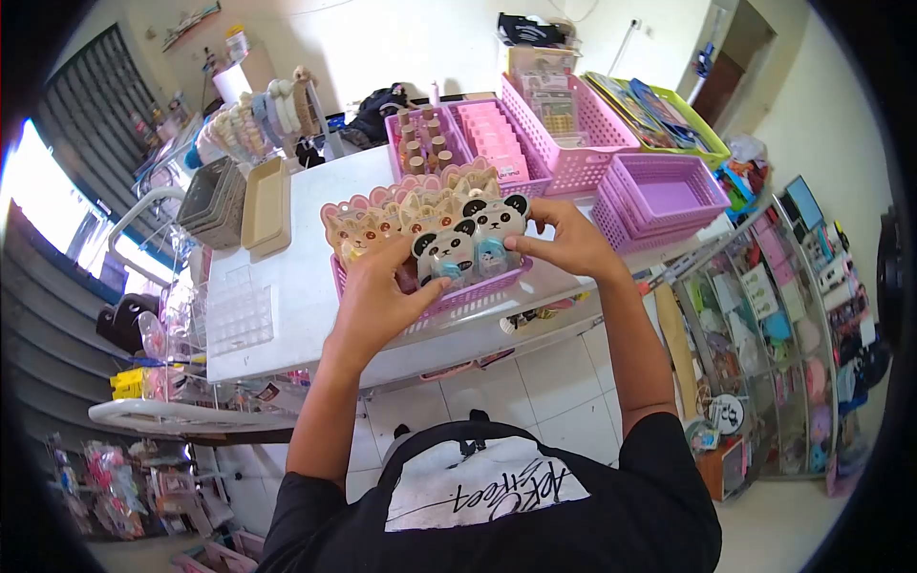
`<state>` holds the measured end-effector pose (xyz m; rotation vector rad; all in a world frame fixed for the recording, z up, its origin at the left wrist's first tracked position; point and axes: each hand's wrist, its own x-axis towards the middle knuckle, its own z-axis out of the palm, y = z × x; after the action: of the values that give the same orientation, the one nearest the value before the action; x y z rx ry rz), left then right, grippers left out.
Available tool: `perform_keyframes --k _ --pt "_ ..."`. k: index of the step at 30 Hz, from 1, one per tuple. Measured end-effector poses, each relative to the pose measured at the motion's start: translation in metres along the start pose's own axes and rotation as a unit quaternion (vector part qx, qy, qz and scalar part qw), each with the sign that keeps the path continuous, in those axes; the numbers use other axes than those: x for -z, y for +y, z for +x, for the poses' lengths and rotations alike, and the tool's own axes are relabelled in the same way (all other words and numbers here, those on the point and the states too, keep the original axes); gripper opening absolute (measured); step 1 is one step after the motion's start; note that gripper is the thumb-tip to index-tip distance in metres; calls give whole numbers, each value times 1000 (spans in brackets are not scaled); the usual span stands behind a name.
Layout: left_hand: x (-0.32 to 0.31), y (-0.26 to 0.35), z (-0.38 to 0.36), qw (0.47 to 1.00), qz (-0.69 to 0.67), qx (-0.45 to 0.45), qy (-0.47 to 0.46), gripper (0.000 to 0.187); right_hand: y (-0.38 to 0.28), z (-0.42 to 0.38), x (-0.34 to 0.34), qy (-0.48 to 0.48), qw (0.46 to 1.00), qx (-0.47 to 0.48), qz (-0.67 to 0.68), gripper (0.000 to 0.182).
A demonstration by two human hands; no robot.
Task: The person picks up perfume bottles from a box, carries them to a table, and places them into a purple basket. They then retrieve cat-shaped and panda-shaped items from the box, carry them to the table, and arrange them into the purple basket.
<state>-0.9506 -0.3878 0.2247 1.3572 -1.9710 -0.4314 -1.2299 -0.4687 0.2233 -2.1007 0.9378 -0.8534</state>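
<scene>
A purple basket [475, 298] stands at the front edge of the white table, filled with rows of animal-faced card packs. Two panda packs are at its front right: one panda pack [445, 250] on the left, another panda pack [496, 225] beside it. My left hand [376, 293] has its thumb on the lower part of the left panda pack, with its fingers behind. My right hand [567, 239] pinches the right edge of the other panda pack between thumb and fingers. Brown and pink animal packs [367, 227] stand behind the pandas.
Behind are a basket of brown-capped bottles [423, 143], a basket of pink packs [495, 143] and stacked purple baskets [669, 191]. Beige trays [266, 205] and a clear divided tray [239, 313] lie left. Shelves of goods [774, 315] stand to the right.
</scene>
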Motion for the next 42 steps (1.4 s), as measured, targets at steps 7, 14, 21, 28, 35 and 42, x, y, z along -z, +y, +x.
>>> perform_keyframes --k 7,14,21,28,35,42 --pt "1 22 -8 987 -80 74 115 36 6 8 4 -9 999 21 35 26" --pt "-4 19 -10 984 -91 106 114 31 20 14 6 -29 998 39 43 23" --pt "2 26 -15 983 -62 106 138 39 4 0 6 34 997 64 -11 47" --pt "52 13 -59 973 -230 -12 8 42 -9 -41 -6 200 968 150 36 49" --pt "11 -53 -200 808 -457 301 -220 36 34 -79 -134 -455 821 -22 343 29" --pt "-169 -200 -690 788 -81 606 -76 43 205 -243 -374 -419 786 -427 159 53"
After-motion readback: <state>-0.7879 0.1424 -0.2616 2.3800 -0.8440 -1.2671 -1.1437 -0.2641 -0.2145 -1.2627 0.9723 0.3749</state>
